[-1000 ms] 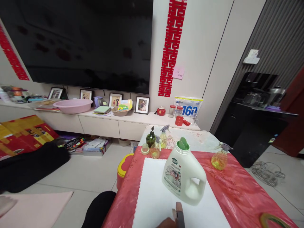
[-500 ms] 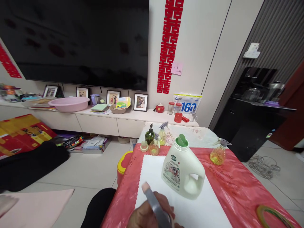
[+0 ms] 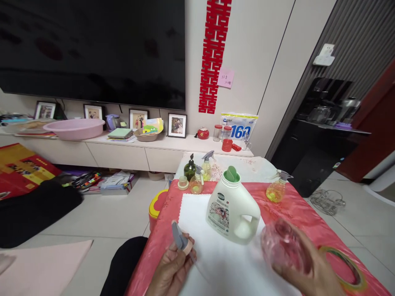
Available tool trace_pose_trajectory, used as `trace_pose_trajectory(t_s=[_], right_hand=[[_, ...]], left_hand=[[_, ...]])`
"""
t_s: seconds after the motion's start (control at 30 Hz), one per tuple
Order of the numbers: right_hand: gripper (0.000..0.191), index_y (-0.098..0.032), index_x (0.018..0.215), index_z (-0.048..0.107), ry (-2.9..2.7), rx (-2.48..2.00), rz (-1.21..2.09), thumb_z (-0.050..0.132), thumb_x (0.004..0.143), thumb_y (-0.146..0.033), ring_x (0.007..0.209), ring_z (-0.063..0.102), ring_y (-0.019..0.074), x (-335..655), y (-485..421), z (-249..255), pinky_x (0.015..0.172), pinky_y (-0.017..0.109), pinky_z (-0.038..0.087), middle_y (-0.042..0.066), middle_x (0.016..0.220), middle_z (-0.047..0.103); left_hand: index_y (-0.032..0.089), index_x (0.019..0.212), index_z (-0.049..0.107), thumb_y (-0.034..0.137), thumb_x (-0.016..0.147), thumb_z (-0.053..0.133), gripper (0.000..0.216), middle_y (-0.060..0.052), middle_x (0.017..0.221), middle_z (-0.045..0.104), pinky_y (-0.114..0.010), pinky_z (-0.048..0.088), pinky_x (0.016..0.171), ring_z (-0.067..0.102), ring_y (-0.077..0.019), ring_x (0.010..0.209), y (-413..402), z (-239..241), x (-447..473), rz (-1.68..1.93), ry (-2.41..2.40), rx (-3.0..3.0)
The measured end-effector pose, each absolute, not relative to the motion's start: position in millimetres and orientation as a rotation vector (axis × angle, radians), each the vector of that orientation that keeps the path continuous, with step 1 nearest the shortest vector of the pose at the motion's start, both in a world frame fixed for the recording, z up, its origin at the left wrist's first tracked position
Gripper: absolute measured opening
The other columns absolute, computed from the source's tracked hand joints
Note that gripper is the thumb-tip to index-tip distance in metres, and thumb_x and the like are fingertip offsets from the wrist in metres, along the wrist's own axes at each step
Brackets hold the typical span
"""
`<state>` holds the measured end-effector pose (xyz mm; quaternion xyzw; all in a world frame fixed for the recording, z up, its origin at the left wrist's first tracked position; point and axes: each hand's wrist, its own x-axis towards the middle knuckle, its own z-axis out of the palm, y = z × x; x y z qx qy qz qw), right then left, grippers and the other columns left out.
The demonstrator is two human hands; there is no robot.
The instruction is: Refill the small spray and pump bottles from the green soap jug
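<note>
My left hand (image 3: 171,269) is closed around a grey spray nozzle head (image 3: 179,241) with a thin clear tube hanging from it, held over the left edge of the white paper (image 3: 216,263). My right hand (image 3: 308,273) grips a small clear empty bottle (image 3: 282,244), held above the red table cover (image 3: 304,213). Between and just beyond the hands stands a white detergent jug with a green cap (image 3: 232,207) on the white paper.
Small spray bottles (image 3: 197,179) stand at the table's far left, another yellow one (image 3: 276,190) at the far right. A tape ring (image 3: 344,267) lies by my right hand. A TV cabinet with a pink basin (image 3: 74,128) lines the wall; a black cabinet (image 3: 317,144) stands right.
My left hand has moved left with the spray nozzle head. My right hand has come into view holding the clear bottle. The camera has tilted slightly down and right.
</note>
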<state>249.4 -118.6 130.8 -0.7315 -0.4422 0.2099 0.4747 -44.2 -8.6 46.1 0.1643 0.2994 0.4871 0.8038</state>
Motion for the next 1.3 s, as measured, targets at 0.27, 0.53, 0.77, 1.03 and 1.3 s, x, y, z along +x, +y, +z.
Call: trace_pose_trajectory(t_s=[0.27, 0.53, 0.77, 1.03, 1.3], right_hand=[[0.071, -0.020, 0.139, 0.047, -1.669, -1.854, -0.399, 0.067, 0.078, -0.050, 0.118, 0.057, 0.0323, 278.8, -41.5, 219.5, 0.092, 0.046, 0.052, 0.012, 0.133, 0.059], [0.058, -0.016, 0.137, 0.047, -1.940, -1.854, -0.824, 0.059, 0.083, -0.034, 0.115, 0.052, 0.0322, 271.4, -3.0, 243.3, 0.081, 0.044, 0.047, 0.013, 0.132, 0.057], [0.060, -0.015, 0.138, 0.047, -2.040, -1.882, -1.058, 0.059, 0.082, -0.031, 0.116, 0.050, 0.0324, 270.4, 10.8, 251.6, 0.080, 0.042, 0.042, 0.014, 0.131, 0.057], [0.057, -0.015, 0.134, 0.048, -2.086, -1.823, -1.267, 0.058, 0.079, -0.024, 0.117, 0.048, 0.0310, 265.4, 17.4, 259.6, 0.084, 0.042, 0.037, 0.014, 0.132, 0.058], [0.061, -0.015, 0.135, 0.048, -2.110, -1.811, -1.302, 0.061, 0.077, -0.023, 0.120, 0.047, 0.0323, 267.3, 19.3, 265.8, 0.087, 0.045, 0.035, 0.014, 0.134, 0.056]], left_hand=[[0.026, 0.100, 0.073, 0.034, 0.057, 0.096, 0.050, -0.002, 0.090, 0.069, -0.030, 0.047, 0.078, 0.065, -0.0144, 0.078, -19.4, 7.6, -47.2, 0.895, 0.527, 0.429], [0.023, 0.095, 0.075, 0.035, 0.056, 0.096, 0.047, -0.003, 0.091, 0.069, -0.031, 0.046, 0.079, 0.064, -0.0146, 0.076, -18.9, 3.9, -48.5, 0.836, 0.498, 0.456], [0.023, 0.099, 0.073, 0.035, 0.060, 0.094, 0.046, -0.003, 0.093, 0.069, -0.031, 0.046, 0.078, 0.065, -0.0152, 0.076, -19.1, 1.7, -48.1, 0.838, 0.468, 0.483], [0.023, 0.098, 0.075, 0.036, 0.057, 0.095, 0.047, -0.004, 0.096, 0.069, -0.033, 0.047, 0.078, 0.065, -0.0153, 0.077, -19.0, -4.1, -48.0, 0.831, 0.471, 0.490], [0.022, 0.094, 0.076, 0.035, 0.056, 0.096, 0.045, -0.004, 0.096, 0.070, -0.032, 0.048, 0.079, 0.065, -0.0148, 0.077, -18.2, -3.6, -47.5, 0.816, 0.473, 0.468]])
